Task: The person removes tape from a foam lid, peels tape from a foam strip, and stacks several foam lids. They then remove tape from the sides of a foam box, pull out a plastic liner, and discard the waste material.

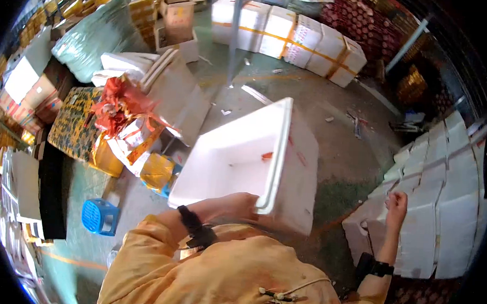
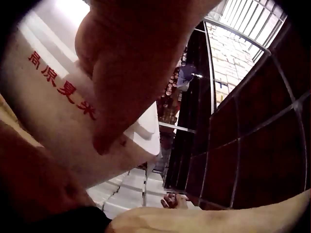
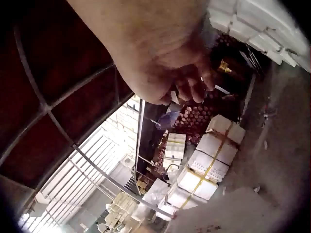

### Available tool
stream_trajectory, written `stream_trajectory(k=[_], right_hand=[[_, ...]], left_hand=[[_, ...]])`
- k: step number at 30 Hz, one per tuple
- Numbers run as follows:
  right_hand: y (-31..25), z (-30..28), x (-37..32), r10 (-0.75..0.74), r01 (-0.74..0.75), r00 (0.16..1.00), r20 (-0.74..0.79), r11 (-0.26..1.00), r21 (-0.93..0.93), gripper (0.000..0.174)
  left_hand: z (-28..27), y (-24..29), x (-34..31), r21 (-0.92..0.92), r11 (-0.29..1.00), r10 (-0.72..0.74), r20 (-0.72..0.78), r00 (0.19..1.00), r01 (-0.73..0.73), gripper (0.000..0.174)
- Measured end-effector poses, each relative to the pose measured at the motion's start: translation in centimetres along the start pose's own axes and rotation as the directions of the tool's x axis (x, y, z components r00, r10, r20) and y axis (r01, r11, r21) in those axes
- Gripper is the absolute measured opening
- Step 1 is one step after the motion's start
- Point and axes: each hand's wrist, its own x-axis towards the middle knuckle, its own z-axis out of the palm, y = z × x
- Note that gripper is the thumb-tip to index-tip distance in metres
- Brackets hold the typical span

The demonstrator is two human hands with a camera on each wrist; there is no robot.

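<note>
A white foam box stands tilted in front of the body, its opening facing left and up. My left hand grips the near rim, palm over the edge. The left wrist view shows that hand across the rim, above red characters printed on the box's outer wall. A small orange-red patch shows inside the box. Away to the right, my right hand is raised beside stacked white foam boxes. In the right wrist view its fingers hang loosely curled, holding nothing.
Strapped white foam boxes line the floor ahead. At left lie red plastic bags, leaning foam panels and a large wrapped bundle. A blue stool stands at lower left. Scraps litter the floor.
</note>
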Motion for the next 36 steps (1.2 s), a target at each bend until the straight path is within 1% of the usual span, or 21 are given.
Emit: stream_trajectory(k=[1, 2, 3, 4, 7, 10, 12, 15, 17, 18, 19, 20, 22, 24, 25, 27, 28, 30, 31, 34, 36], right_hand=[[1.1, -0.9, -0.3, 0.016, -0.01, 0.999, -0.048, 0.993, 0.122, 0.014], [0.2, -0.9, -1.2, 0.093, -0.106, 0.991, 0.092, 0.982, 0.154, 0.02], [-1.2, 0.0, -2.1, 0.166, -0.209, 0.96, 0.227, 0.961, 0.18, 0.027], [-1.1, 0.5, -2.9, 0.229, -0.272, 0.918, 0.323, 0.957, 0.095, 0.024], [-1.5, 3.8, -4.7, -0.014, -0.059, 0.825, 0.565, 0.992, 0.111, 0.017], [-3.7, 5.9, -6.1, -0.189, 0.122, 0.666, 0.722, 0.982, 0.145, 0.016], [-2.8, 7.5, -7.2, -0.268, 0.273, 0.586, 0.765, 0.954, 0.125, 0.019], [-5.6, 6.6, -8.1, -0.222, 0.383, 0.551, 0.804, 0.924, -0.007, 0.029], [-4.6, 6.7, -8.5, -0.283, 0.506, 0.552, 0.784, 0.861, -0.046, 0.034], [-3.8, 6.6, -8.7, -0.305, 0.559, 0.561, 0.77, 0.825, -0.08, 0.037], [-3.0, 6.5, -8.8, -0.346, 0.633, 0.52, 0.781, 0.77, -0.08, 0.037], [-2.3, 6.5, -8.6, -0.377, 0.7, 0.48, 0.792, 0.709, -0.086, 0.038], [-0.7, 6.6, -8.5, -0.456, 0.728, 0.468, 0.758, 0.685, -0.037, 0.028], [0.6, 6.2, -8.0, -0.562, 0.77, 0.44, 0.7, 0.638, 0.029, 0.019], [0.6, 5.8, -7.6, -0.551, 0.752, 0.412, 0.726, 0.656, 0.071, 0.018], [0.3, 5.3, -7.0, -0.542, 0.71, 0.343, 0.768, 0.684, 0.166, 0.014], [0.4, 5.4, -6.9, -0.516, 0.69, 0.372, 0.771, 0.71, 0.143, 0.014], [0.6, 6.0, -6.9, -0.472, 0.645, 0.412, 0.779, 0.756, 0.117, 0.015], [0.6, 5.7, -6.3, -0.44, 0.567, 0.485, 0.756, 0.816, 0.111, 0.016], [-0.2, 6.1, -4.8, -0.303, 0.3, 0.665, 0.683, 0.945, 0.127, 0.02], [1.1, 6.7, -3.2, -0.226, 0.171, 0.75, 0.622, 0.974, 0.148, 0.02]], left_hand=[[1.0, -2.2, 1.2, -0.039, 0.999, -0.014, -0.014, 1.0, 0.013, 0.03], [2.5, -3.1, 2.3, -0.083, 0.996, -0.03, -0.012, 0.999, 0.029, 0.031], [2.3, 1.6, 1.8, 0.045, 0.997, -0.065, -0.055, 0.996, 0.067, 0.031], [1.8, 6.4, 1.4, 0.175, 0.979, -0.084, -0.108, 0.991, 0.102, 0.032], [3.5, 8.4, 3.0, 0.278, 0.941, -0.16, -0.133, 0.978, 0.192, 0.035], [5.0, 9.6, 4.0, 0.306, 0.925, -0.182, -0.16, 0.97, 0.224, 0.038], [5.8, 10.2, 4.9, 0.353, 0.909, -0.164, -0.181, 0.97, 0.22, 0.038], [7.0, 10.9, 6.5, 0.302, 0.935, -0.132, -0.188, 0.973, 0.185, 0.039], [8.1, 9.4, 8.0, 0.332, 0.928, -0.113, -0.182, 0.977, 0.169, 0.04], [8.7, 8.9, 8.8, 0.352, 0.924, -0.094, -0.167, 0.981, 0.149, 0.04], [9.0, 10.4, 9.3, 0.476, 0.876, -0.015, -0.15, 0.989, 0.086, 0.04], [9.1, 11.3, 9.6, 0.411, 0.892, -0.142, -0.137, 0.98, 0.187, 0.032], [9.7, 11.0, 9.8, 0.282, 0.952, -0.063, -0.199, 0.978, 0.118, 0.034], [9.4, 11.1, 10.4, 0.382, 0.917, -0.06, -0.155, 0.986, 0.116, 0.033], [9.2, 12.6, 10.7, 0.405, 0.9, -0.12, -0.13, 0.984, 0.163, 0.034], [8.9, 13.0, 11.5, 0.296, 0.942, -0.142, -0.083, 0.986, 0.16, 0.036], [8.6, 12.1, 12.2, 0.245, 0.949, -0.19, -0.062, 0.98, 0.2, 0.038], [8.7, 8.7, 13.1, 0.202, 0.976, -0.061, -0.109, 0.992, 0.082, 0.041], [8.6, 8.6, 13.7, 0.18, 0.983, -0.001, -0.141, 0.99, 0.027, 0.043], [7.9, 10.8, 14.8, 0.062, 0.998, -0.009, -0.183, 0.983, 0.021, 0.044], [7.6, 8.5, 16.2, 0.19, 0.982, 0.014, -0.161, 0.987, 0.017, 0.042]])
